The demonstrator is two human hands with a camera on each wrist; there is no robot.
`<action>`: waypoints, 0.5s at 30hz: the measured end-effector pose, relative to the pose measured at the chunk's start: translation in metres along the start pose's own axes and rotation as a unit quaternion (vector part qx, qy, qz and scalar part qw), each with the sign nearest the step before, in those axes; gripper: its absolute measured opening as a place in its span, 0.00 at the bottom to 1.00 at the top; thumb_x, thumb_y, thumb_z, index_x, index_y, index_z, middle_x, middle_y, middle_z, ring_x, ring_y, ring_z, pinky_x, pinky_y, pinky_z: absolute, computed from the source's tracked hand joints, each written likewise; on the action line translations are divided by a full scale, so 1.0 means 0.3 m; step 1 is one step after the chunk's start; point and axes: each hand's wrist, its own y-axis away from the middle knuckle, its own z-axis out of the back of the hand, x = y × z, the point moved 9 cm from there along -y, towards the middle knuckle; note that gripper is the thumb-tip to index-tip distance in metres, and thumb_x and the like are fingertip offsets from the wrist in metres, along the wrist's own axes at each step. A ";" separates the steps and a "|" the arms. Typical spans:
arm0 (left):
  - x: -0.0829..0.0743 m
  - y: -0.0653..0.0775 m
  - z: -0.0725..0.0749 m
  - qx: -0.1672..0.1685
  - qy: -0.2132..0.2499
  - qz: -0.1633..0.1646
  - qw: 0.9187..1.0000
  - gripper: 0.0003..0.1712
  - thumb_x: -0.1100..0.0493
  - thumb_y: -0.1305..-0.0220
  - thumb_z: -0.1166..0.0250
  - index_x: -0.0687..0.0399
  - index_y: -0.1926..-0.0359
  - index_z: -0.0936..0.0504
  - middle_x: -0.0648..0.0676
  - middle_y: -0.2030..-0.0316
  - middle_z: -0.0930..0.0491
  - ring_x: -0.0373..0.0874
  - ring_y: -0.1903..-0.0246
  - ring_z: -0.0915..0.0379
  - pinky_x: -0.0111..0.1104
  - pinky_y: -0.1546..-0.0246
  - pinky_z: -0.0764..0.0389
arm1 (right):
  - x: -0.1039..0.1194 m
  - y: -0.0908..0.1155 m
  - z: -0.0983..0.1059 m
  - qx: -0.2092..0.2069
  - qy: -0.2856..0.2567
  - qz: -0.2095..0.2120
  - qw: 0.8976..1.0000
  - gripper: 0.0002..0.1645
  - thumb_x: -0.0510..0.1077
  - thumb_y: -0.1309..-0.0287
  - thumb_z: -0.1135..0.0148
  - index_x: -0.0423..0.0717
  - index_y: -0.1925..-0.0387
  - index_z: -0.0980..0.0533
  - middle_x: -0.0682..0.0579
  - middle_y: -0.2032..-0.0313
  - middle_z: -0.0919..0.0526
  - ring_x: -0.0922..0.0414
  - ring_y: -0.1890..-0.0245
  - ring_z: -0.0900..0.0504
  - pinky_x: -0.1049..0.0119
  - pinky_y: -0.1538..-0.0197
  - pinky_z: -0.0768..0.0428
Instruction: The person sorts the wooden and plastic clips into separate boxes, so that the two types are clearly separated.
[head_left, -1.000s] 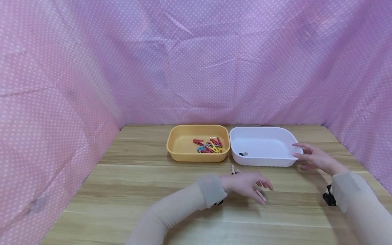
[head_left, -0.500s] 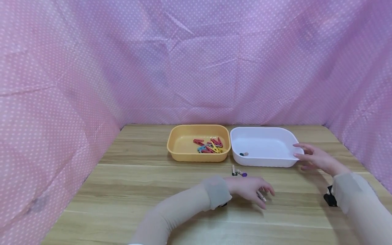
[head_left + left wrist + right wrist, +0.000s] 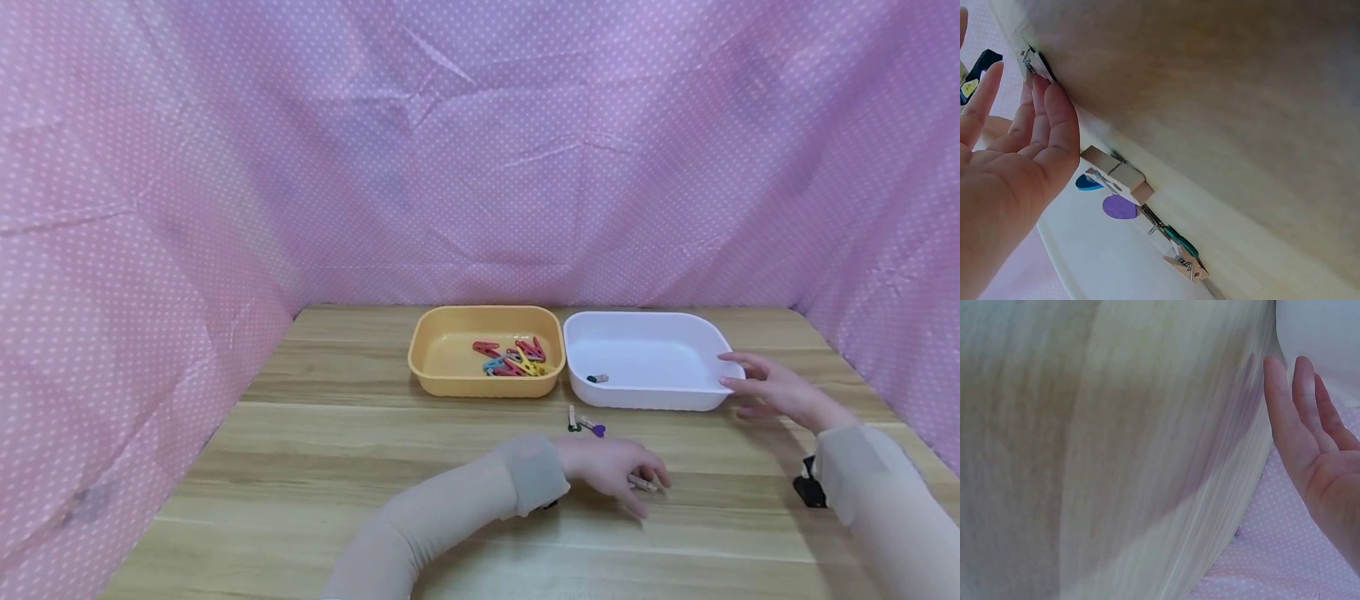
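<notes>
My left hand (image 3: 611, 467) is low over the table, its fingertips touching a small wooden clothespin (image 3: 642, 483). In the left wrist view, that clothespin (image 3: 1034, 64) lies at the fingertips while the thumb stands apart. Nearer the palm lie another clothespin (image 3: 1119, 175) with a blue piece beside it, one with a purple heart (image 3: 1119, 207), and one with a green piece (image 3: 1180, 240). My right hand (image 3: 787, 392) rests its fingertips on the right end of the white tray (image 3: 652, 398). Inside the tray is one wooden clothespin (image 3: 597, 378).
A yellow tray (image 3: 480, 386) stands left of the white one, with several red, yellow and blue plastic clothespins (image 3: 517, 362) in it. Behind the wooden table (image 3: 315, 458) hangs a pink dotted cloth (image 3: 480, 167). A black object (image 3: 810, 483) shows by the right wrist.
The wooden clothespin by my left fingers has turned and shifted slightly right. My left hand has moved a little toward me, uncovering the purple heart clothespin. The right hand stays at the tray.
</notes>
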 end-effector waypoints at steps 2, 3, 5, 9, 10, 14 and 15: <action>0.001 -0.001 -0.001 0.003 -0.012 0.001 1.000 0.28 0.56 0.44 0.30 0.44 0.41 0.27 0.43 0.45 0.25 0.28 0.46 0.32 0.17 0.46 0.35 | -0.001 -0.002 0.001 0.000 -0.003 0.001 1.000 0.25 0.48 0.33 0.46 0.61 0.38 0.38 0.19 0.37 0.55 0.74 0.61 0.27 0.59 0.54 0.17; 0.002 -0.001 -0.003 0.005 -0.018 0.003 1.000 0.28 0.56 0.43 0.31 0.43 0.41 0.26 0.42 0.45 0.25 0.28 0.47 0.32 0.17 0.46 0.35 | -0.002 -0.003 0.002 -0.001 -0.004 0.000 1.000 0.24 0.48 0.33 0.46 0.63 0.39 0.38 0.20 0.36 0.55 0.74 0.61 0.27 0.59 0.54 0.17; 0.002 -0.003 -0.005 0.007 -0.035 0.004 0.999 0.26 0.57 0.43 0.31 0.42 0.42 0.25 0.42 0.47 0.25 0.28 0.49 0.32 0.16 0.48 0.34 | -0.002 -0.002 0.003 -0.002 -0.006 -0.001 1.000 0.24 0.48 0.33 0.45 0.63 0.39 0.38 0.20 0.36 0.55 0.74 0.61 0.27 0.59 0.54 0.18; 0.000 -0.013 -0.014 0.002 -0.078 0.011 0.997 0.20 0.58 0.41 0.32 0.41 0.48 0.22 0.39 0.54 0.24 0.27 0.55 0.31 0.15 0.54 0.34 | -0.004 -0.001 0.002 -0.002 -0.008 -0.003 1.000 0.27 0.48 0.34 0.45 0.56 0.36 0.39 0.20 0.36 0.56 0.74 0.61 0.26 0.59 0.54 0.18; -0.002 -0.016 -0.016 0.000 -0.089 0.011 0.996 0.19 0.59 0.41 0.32 0.41 0.49 0.22 0.39 0.55 0.24 0.27 0.57 0.31 0.15 0.55 0.34 | -0.004 -0.001 0.002 -0.001 -0.009 -0.003 1.000 0.28 0.48 0.34 0.45 0.54 0.35 0.40 0.20 0.36 0.56 0.74 0.61 0.26 0.59 0.54 0.18; -0.002 -0.024 -0.021 -0.008 -0.120 0.014 0.993 0.15 0.59 0.41 0.33 0.42 0.52 0.20 0.40 0.60 0.24 0.28 0.61 0.32 0.14 0.59 0.34 | -0.008 -0.003 0.001 0.001 -0.015 -0.005 1.000 0.25 0.48 0.34 0.45 0.62 0.38 0.38 0.20 0.36 0.57 0.74 0.61 0.26 0.60 0.54 0.18; -0.003 -0.025 -0.021 -0.010 -0.123 0.015 0.992 0.15 0.60 0.41 0.33 0.42 0.53 0.20 0.40 0.60 0.23 0.28 0.61 0.32 0.15 0.59 0.34 | -0.007 -0.004 0.000 0.001 -0.016 -0.004 1.000 0.23 0.48 0.34 0.45 0.65 0.40 0.37 0.20 0.36 0.57 0.74 0.61 0.26 0.60 0.54 0.17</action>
